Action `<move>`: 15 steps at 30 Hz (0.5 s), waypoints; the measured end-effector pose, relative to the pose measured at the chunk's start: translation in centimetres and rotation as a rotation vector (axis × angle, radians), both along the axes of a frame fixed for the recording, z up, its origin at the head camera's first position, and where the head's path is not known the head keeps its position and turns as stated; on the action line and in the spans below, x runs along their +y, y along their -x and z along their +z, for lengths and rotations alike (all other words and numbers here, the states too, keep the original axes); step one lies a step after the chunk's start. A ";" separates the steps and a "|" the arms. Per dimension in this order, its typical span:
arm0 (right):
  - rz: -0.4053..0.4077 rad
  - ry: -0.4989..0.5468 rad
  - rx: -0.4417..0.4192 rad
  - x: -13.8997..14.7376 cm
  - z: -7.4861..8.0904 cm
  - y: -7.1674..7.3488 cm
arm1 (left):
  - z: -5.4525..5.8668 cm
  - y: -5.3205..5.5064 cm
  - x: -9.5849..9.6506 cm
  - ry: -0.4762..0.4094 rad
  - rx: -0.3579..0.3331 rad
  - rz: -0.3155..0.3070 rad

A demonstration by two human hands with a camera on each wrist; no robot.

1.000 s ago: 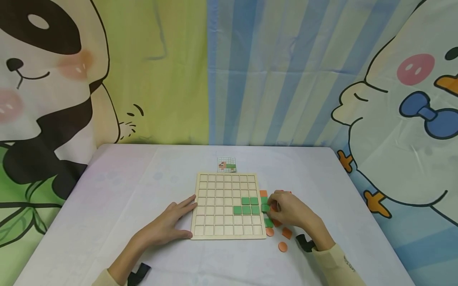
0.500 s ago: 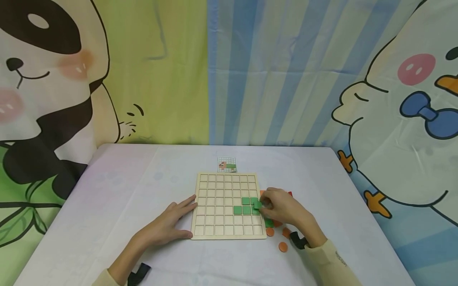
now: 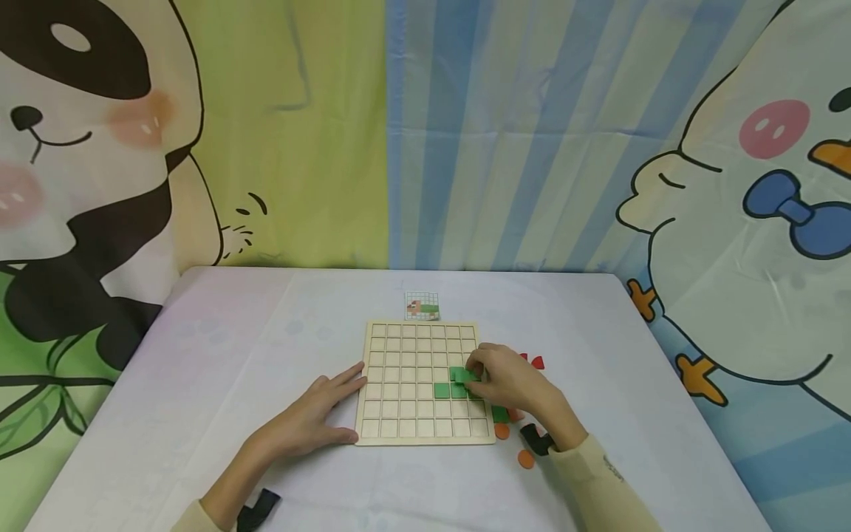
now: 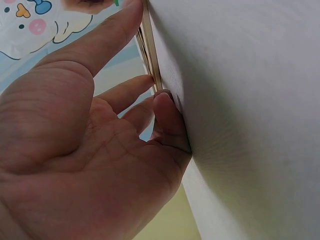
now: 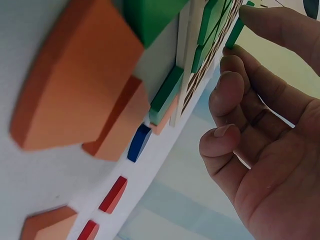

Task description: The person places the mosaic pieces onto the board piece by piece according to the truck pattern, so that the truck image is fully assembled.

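Note:
A pale wooden grid board [image 3: 397,411] lies on the white table. My left hand [image 3: 302,419] rests along its left side, fingers extended; in the left wrist view its fingertips meet the board's edge [image 4: 152,55]. Several green square tiles [image 3: 442,391] sit in cells at the right of the board. My right hand [image 3: 512,378] is over that side, pinching another green square tile [image 5: 235,33] between thumb and forefinger. That tile is held tilted above the board's surface, and its other fingers are curled beneath, seen in the right wrist view.
Right of the board lie loose pieces: a green tile [image 3: 500,414], orange discs [image 3: 526,459], red pieces [image 3: 537,362], a blue piece [image 5: 139,143] and large-looking orange pieces [image 5: 75,80]. A small picture card [image 3: 422,306] lies behind the board. A printed curtain [image 3: 505,133] hangs beyond the table.
My right hand has picked up a green tile from the loose pieces and carried it left, over the green tiles on the board. The left hand has stayed still.

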State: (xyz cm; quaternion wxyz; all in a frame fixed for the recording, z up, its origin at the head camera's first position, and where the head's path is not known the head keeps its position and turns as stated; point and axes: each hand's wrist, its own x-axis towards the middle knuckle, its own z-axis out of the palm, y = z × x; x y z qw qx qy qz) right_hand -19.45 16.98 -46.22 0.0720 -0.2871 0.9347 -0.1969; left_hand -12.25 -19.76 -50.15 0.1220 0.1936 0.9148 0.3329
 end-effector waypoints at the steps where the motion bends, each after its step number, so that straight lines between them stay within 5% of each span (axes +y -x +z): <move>1: 0.005 -0.004 0.006 -0.2 0.1 0.0 | 0.0 0.0 0.0 0.000 0.001 -0.001; 15: 0.047 -0.051 -0.002 -2.6 0.3 0.7 | -0.2 0.0 -0.1 -0.004 0.004 -0.007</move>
